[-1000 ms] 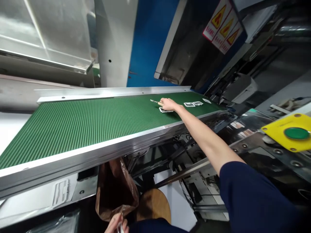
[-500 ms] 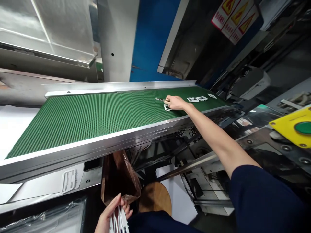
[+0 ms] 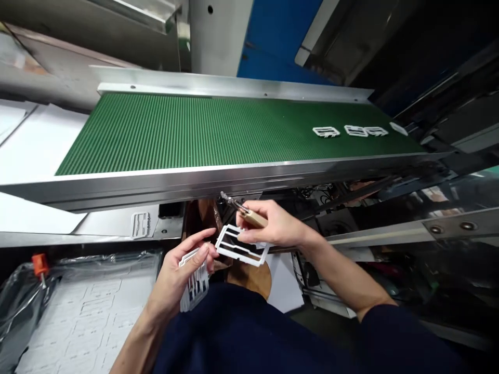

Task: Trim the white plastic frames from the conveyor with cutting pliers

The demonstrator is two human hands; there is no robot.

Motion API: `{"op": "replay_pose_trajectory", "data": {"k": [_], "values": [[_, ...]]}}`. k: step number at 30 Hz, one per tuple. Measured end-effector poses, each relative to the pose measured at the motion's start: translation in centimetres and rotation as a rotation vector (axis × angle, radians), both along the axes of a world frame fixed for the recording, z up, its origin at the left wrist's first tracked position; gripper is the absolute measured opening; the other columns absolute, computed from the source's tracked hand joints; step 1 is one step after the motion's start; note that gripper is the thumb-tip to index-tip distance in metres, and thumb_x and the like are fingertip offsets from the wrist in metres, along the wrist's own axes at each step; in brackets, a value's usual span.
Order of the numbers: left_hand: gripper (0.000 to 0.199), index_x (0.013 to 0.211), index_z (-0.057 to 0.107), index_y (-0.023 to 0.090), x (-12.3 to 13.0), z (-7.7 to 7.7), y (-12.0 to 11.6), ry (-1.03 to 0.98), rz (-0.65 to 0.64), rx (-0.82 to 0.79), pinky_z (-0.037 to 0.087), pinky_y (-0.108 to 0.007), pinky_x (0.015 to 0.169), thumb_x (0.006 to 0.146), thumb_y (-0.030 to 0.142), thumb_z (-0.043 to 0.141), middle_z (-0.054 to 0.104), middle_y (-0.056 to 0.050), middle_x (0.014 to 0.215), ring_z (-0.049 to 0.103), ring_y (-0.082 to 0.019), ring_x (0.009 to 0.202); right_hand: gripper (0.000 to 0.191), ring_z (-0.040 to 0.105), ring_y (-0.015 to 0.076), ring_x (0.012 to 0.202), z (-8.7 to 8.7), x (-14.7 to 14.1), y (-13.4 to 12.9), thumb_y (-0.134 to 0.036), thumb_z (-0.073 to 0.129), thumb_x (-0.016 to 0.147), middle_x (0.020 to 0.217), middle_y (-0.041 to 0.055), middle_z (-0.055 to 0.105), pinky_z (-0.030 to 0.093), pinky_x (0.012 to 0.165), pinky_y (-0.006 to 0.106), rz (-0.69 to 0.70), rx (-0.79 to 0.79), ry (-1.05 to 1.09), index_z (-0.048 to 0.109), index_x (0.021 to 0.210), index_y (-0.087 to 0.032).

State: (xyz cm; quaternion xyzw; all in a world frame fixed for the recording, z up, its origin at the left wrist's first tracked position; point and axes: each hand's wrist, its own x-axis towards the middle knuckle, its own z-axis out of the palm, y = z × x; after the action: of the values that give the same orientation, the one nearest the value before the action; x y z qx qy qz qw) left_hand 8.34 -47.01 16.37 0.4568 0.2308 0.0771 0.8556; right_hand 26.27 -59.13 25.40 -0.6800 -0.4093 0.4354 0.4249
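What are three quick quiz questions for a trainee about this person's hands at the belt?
1. True or false: the right hand grips a small tool.
2. What does the left hand hold? A) a white stack B) a small tool C) nothing
3. At which end of the green belt, as seen in this view, do the loose white pieces lie?

Key: 1 true; 2 A; 3 the right end.
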Motion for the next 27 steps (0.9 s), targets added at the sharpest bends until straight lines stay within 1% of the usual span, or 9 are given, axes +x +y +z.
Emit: {"op": "replay_pose_trajectory", "data": {"k": [3, 5, 9, 15, 17, 19, 22, 25, 27], "values": [[0.027, 0.098, 0.065, 0.014, -0.2, -0.2, 0.3, 0.077, -0.082, 0.116, 0.041, -0.022, 0.055, 0.08, 0.035, 0.065, 0.059, -0.001, 0.062, 0.052, -0.013, 0.059, 0.025, 0.046, 0.0083, 0.059, -3.7, -1.4, -0.5, -0.024, 0.072, 0.063, 0.068, -0.0036, 0.051, 0.039, 0.054, 0.021, -0.047, -0.046, 0.153, 0.053, 0.076, -0.017], [0.022, 0.085, 0.065, 0.014, -0.2, -0.5, 0.4, 0.108, -0.119, 0.182, 0.039, -0.023, 0.057, 0.08, 0.036, 0.064, 0.058, -0.001, 0.062, 0.051, -0.013, 0.059, 0.025, 0.046, 0.0083, 0.059, -5.0, -1.3, -0.9, -0.024, 0.072, 0.063, 0.068, -0.0039, 0.051, 0.039, 0.056, 0.021, -0.074, -0.061, 0.191, 0.052, 0.076, -0.016], [0.022, 0.074, 0.062, 0.016, 0.1, -1.0, 0.4, 0.134, -0.187, 0.314, 0.038, -0.025, 0.062, 0.081, 0.037, 0.063, 0.055, 0.0, 0.062, 0.049, -0.014, 0.063, 0.025, 0.046, 0.0079, 0.06, -5.9, -1.2, -1.6, -0.024, 0.072, 0.063, 0.067, -0.0046, 0.05, 0.039, 0.056, 0.021, -0.082, -0.089, 0.204, 0.053, 0.077, -0.016], [0.027, 0.067, 0.057, 0.018, 0.3, -1.9, 0.6, 0.117, -0.279, 0.443, 0.037, -0.026, 0.061, 0.083, 0.041, 0.058, 0.054, 0.0, 0.064, 0.047, -0.015, 0.063, 0.032, 0.049, 0.0079, 0.061, -7.1, -1.7, -1.6, -0.025, 0.075, 0.059, 0.068, -0.0047, 0.053, 0.042, 0.059, 0.021, -0.056, -0.131, 0.29, 0.054, 0.08, -0.015], [0.025, 0.069, 0.056, 0.018, 0.3, -2.3, 0.6, 0.107, -0.26, 0.444, 0.038, -0.025, 0.065, 0.084, 0.039, 0.058, 0.055, 0.0, 0.068, 0.049, -0.015, 0.067, 0.032, 0.05, 0.0082, 0.061, -7.6, -1.7, -1.6, -0.024, 0.075, 0.058, 0.068, -0.0047, 0.053, 0.042, 0.058, 0.021, -0.05, -0.144, 0.309, 0.054, 0.08, -0.015], [0.021, 0.072, 0.056, 0.018, 0.3, -2.8, 0.3, 0.08, -0.2, 0.396, 0.04, -0.025, 0.071, 0.083, 0.035, 0.059, 0.06, -0.002, 0.085, 0.052, -0.016, 0.077, 0.032, 0.05, 0.0083, 0.06, -8.0, -1.7, -1.5, -0.023, 0.075, 0.058, 0.068, -0.0045, 0.054, 0.042, 0.057, 0.021, -0.051, -0.154, 0.338, 0.054, 0.08, -0.015], [0.014, 0.076, 0.055, 0.018, 0.3, -3.4, -0.3, 0.014, -0.091, 0.197, 0.044, -0.028, 0.073, 0.081, 0.028, 0.063, 0.056, -0.004, 0.111, 0.057, -0.019, 0.084, 0.037, 0.05, 0.0078, 0.061, -8.6, -1.8, -1.5, -0.022, 0.078, 0.054, 0.069, -0.0047, 0.053, 0.042, 0.058, 0.02, -0.061, -0.121, 0.436, 0.054, 0.08, -0.014], [0.01, 0.077, 0.055, 0.018, 0.0, -3.6, -0.7, -0.057, -0.026, 0.075, 0.045, -0.027, 0.064, 0.08, 0.024, 0.063, 0.057, -0.004, 0.101, 0.056, -0.016, 0.073, 0.042, 0.051, 0.008, 0.063, -9.7, -2.7, -1.7, -0.024, 0.081, 0.052, 0.073, -0.0041, 0.054, 0.043, 0.061, 0.021, -0.054, -0.066, 0.567, 0.053, 0.082, -0.015], [0.008, 0.077, 0.056, 0.018, -0.4, -3.3, -0.7, -0.083, -0.049, 0.154, 0.044, -0.026, 0.064, 0.081, 0.023, 0.061, 0.057, -0.003, 0.094, 0.055, -0.017, 0.074, 0.042, 0.05, 0.008, 0.065, -10.9, -3.9, -2.0, -0.028, 0.08, 0.055, 0.074, -0.0044, 0.052, 0.043, 0.063, 0.022, -0.053, -0.033, 0.628, 0.051, 0.083, -0.016]]}}
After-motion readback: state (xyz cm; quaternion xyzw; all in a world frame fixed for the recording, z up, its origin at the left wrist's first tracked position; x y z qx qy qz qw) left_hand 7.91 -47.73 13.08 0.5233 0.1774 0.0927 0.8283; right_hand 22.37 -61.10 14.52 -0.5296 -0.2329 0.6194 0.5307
